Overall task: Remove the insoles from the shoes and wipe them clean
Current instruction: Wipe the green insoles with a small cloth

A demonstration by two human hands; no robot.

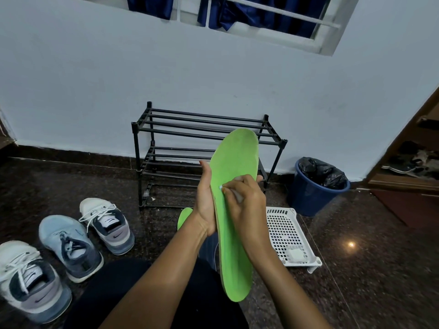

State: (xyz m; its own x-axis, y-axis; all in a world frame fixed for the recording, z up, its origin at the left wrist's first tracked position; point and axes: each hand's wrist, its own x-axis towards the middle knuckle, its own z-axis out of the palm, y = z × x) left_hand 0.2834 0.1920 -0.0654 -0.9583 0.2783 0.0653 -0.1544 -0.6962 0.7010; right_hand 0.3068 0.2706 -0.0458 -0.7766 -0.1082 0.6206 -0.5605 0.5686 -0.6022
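two hands (206, 206) (247, 201), two green insoles (234, 160) (184, 218), one white wipe (221, 187), three sneakers (108, 225) (69, 245) (29, 282), one black shoe rack (202, 119), one blue bin (311, 198), one white plastic basket (281, 211), one small white pad (296, 254) in it

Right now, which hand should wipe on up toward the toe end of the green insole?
Right. The right hand pinches a small white wipe against the green insole; the left hand grips the insole's edge, holding it up.
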